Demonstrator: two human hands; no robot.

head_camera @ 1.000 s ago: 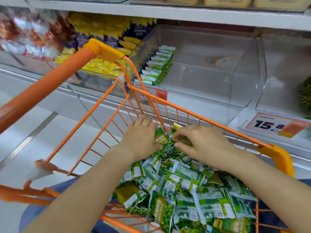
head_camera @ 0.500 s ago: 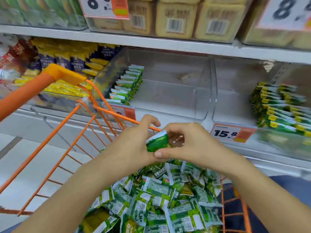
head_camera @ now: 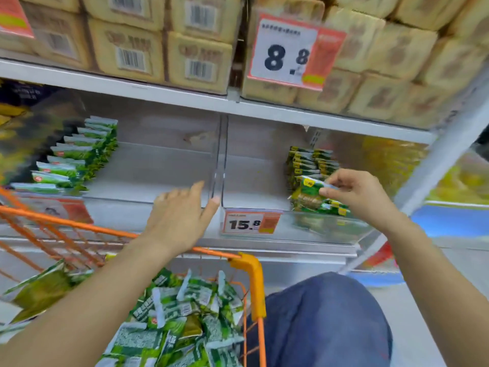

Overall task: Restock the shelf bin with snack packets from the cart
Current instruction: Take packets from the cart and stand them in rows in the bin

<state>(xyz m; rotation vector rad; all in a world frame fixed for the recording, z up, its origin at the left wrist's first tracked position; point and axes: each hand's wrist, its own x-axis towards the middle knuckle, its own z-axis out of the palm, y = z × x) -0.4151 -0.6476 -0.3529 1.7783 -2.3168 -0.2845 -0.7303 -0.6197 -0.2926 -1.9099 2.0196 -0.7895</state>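
My right hand (head_camera: 354,193) pinches a green and yellow snack packet (head_camera: 308,189) at the front of the right clear shelf bin (head_camera: 254,181), against a row of like packets (head_camera: 309,161). My left hand (head_camera: 180,215) hovers with straight fingers in front of the divider between the two bins, holding nothing. The left bin (head_camera: 158,170) holds a row of green packets (head_camera: 76,154) along its left side. Below, the orange cart (head_camera: 250,276) is heaped with several green snack packets (head_camera: 180,319).
Beige boxed goods (head_camera: 148,41) fill the shelf above, with an 8.8 price tag (head_camera: 288,53). A 15.8 tag (head_camera: 251,222) hangs on the bin's front. A blue-clad knee (head_camera: 325,319) is right of the cart. A grey shelf upright (head_camera: 434,165) slants at the right.
Both hands rose from the cart to the shelf. The right hand carried a packet to the right bin; the left hand let go and now hovers by the divider. The view tilted upward.
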